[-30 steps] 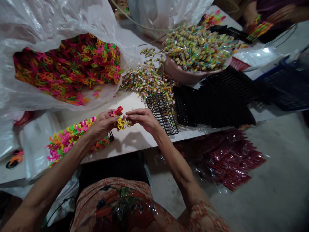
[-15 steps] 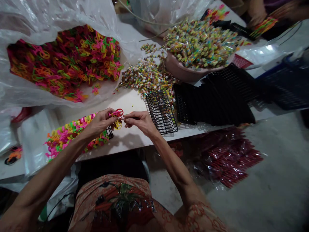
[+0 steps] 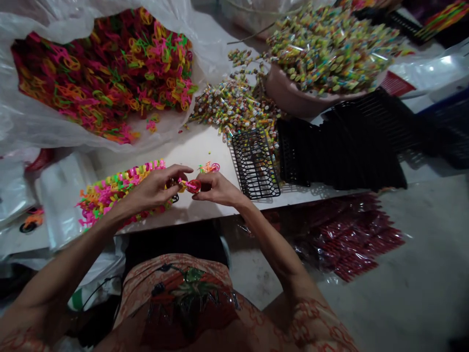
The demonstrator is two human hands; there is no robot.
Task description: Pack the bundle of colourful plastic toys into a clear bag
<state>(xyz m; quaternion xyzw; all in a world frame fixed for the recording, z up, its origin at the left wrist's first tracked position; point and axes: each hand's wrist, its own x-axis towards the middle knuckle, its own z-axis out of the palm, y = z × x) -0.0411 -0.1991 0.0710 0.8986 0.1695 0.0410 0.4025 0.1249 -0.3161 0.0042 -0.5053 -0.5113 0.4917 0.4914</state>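
My right hand [image 3: 219, 188] is closed in a pinch on a small red plastic ring piece [image 3: 194, 186], whose pink end points left. Close by, my left hand [image 3: 159, 186] curls around a yellow plastic piece [image 3: 181, 186], its index finger stretched out above. Beneath my left hand and forearm lies a dense row of bright plastic pieces [image 3: 113, 193], pink, yellow, green and orange; part of a black frame shows at its right end. A few loose orange, pink and green pieces [image 3: 209, 167] rest on the white table just behind my right hand.
A clear bag [image 3: 47, 132] full of bright plastic pieces lies open at the back left. Small wrapped tubes [image 3: 234, 107] are heaped beside a pink basin [image 3: 289, 95] of more. Black plastic grids [image 3: 256, 166] lie right; red packets [image 3: 348, 234] sit below the table edge.
The red piece has passed from my left hand to my right. My left index finger has straightened. Loose orange and pink pieces now show behind my right hand. The view has shifted slightly.
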